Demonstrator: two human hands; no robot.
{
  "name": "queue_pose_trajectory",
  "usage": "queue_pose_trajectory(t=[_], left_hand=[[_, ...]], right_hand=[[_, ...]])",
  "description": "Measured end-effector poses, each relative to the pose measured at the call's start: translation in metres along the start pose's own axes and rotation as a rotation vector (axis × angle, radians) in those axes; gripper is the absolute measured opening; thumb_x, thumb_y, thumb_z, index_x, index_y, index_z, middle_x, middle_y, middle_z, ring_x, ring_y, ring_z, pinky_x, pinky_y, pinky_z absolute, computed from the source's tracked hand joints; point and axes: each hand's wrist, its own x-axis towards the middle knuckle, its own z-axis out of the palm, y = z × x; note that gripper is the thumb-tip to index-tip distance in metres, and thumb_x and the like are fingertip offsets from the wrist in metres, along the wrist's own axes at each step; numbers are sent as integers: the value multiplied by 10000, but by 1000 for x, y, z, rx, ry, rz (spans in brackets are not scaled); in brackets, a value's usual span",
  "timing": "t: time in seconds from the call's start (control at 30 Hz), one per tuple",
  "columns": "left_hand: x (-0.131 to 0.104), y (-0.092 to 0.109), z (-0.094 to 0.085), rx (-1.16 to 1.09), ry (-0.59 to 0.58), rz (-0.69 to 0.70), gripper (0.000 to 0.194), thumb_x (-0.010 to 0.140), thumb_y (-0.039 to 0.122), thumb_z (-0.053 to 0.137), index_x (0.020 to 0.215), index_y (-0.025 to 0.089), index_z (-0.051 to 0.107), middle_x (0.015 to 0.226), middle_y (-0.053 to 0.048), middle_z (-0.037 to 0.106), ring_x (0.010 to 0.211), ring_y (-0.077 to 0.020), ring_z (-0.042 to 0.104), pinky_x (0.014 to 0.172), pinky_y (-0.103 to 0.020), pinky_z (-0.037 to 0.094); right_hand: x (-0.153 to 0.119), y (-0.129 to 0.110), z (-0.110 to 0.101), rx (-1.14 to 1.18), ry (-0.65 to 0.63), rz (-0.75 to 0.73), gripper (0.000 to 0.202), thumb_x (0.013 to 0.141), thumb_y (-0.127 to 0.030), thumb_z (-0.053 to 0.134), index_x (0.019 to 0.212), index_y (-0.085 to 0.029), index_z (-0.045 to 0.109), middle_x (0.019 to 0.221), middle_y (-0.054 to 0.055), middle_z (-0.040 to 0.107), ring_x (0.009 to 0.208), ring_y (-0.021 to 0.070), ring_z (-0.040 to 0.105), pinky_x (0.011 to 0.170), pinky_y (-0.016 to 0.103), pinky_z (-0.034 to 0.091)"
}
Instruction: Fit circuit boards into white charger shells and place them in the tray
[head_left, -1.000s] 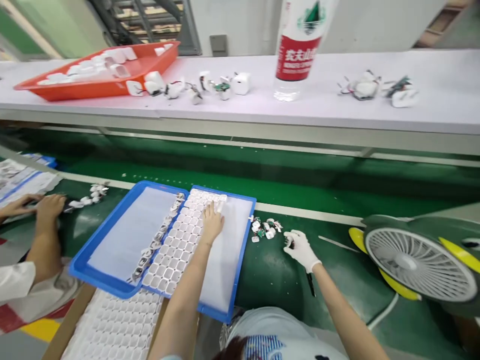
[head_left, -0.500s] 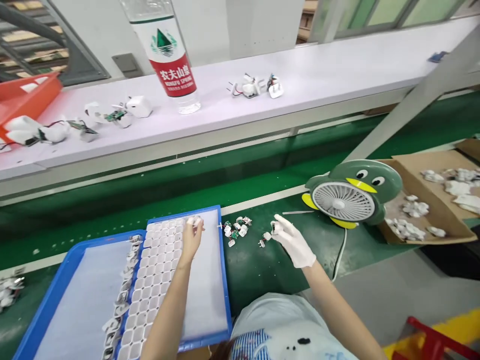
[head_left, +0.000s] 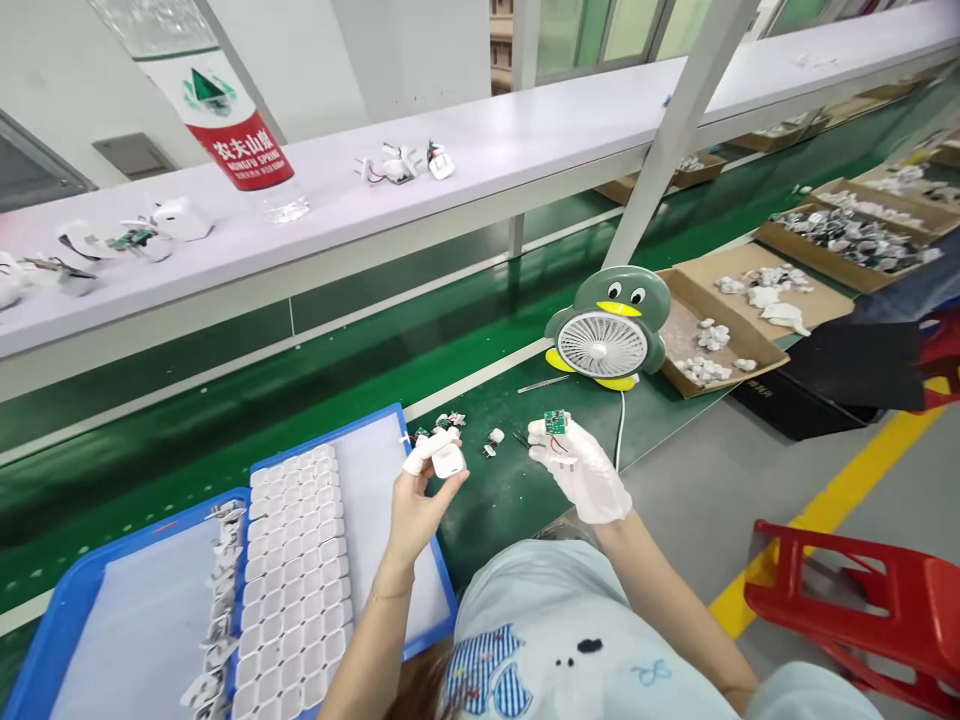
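My left hand (head_left: pixel 421 500), with covered fingertips, holds a small white square housing (head_left: pixel 448 460) between thumb and fingers, over the right edge of a blue tray (head_left: pixel 442 570). My right hand (head_left: pixel 589 475), in a white glove, holds a small green circuit board (head_left: pixel 555 423) with thin red wires. Tweezer-like dark tips show beside its fingers. Between my hands a small white plug piece (head_left: pixel 493 442) lies on the green table. More small boards (head_left: pixel 452 420) lie just behind my left hand. Rows of white housings (head_left: pixel 296 560) fill the left part of the tray.
A second blue tray (head_left: pixel 82 570) with a column of white parts is at the left. A green penguin fan (head_left: pixel 619 325) stands at the right, beside a cardboard box (head_left: pixel 694 385) of white parts. A water bottle (head_left: pixel 232 130) stands on the shelf (head_left: pixel 495 150). A red stool (head_left: pixel 862 600) is lower right.
The view has turned right. My left hand has moved from the housing rows towards my right hand, now with a white housing. My right hand's circuit board now shows clearly.
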Motion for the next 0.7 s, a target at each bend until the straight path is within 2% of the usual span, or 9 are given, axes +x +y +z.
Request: queue_pose_trajectory(t=[0.1,0.17,0.27,0.33,0.43,0.53,0.63,0.7], left_hand=[[-11,29,20,-23,-41,51,428,732,281,763,1126,205,614,1060,-96,720,1011,-253,683,894,-409,560],[-19,44,29,-26,-32,74,416,732,254,763,1120,211,619,1050,-90,724,998,-248,688,876,-395,571],[-29,63,39,-28,12,104,417,750,220,748,1141,219,604,1061,-84,723,995,-233,689,848,-366,582],[-34,72,43,1,17,122,412,755,202,743,1143,214,604,1068,-87,722,992,-224,687,856,-358,576],[-38,77,49,42,33,144,427,753,176,744,1152,200,594,1069,-95,720,989,-215,682,879,-357,561],[-42,74,58,1,90,150,562,764,140,729,1270,219,497,1092,-93,711,988,-201,680,850,-333,563],[-47,69,67,31,127,210,560,745,104,735,1243,251,525,1107,-72,686,998,-194,664,824,-305,550],[-49,67,72,78,155,256,477,719,96,753,1141,252,591,1086,-53,656,952,-176,654,785,-276,534]], right_hand=[[2,-4,1,-13,-45,2,302,721,-453,764,770,-205,599,879,40,659,826,172,610,640,276,474],[2,-8,3,-28,-74,0,306,721,-407,775,740,-208,543,909,21,644,804,142,604,596,239,446],[0,-17,6,-63,-117,-9,353,721,-309,781,697,-200,447,856,-26,608,652,63,553,525,185,383],[-2,-24,4,-107,-176,21,395,682,-255,807,708,-203,416,788,-35,600,560,53,528,482,180,355],[-5,-33,-6,-229,-335,117,500,606,-237,855,922,-241,468,788,-13,647,536,116,603,450,195,374],[-7,-39,-17,-304,-463,210,589,640,-359,842,1094,-258,480,817,28,680,583,161,657,425,187,371],[-9,-44,-24,-328,-392,249,456,716,-492,765,1035,-227,575,837,64,687,600,150,651,376,156,288],[-10,-47,-27,-364,-322,227,419,764,-500,723,1061,-224,621,893,71,686,619,127,635,378,161,300]])
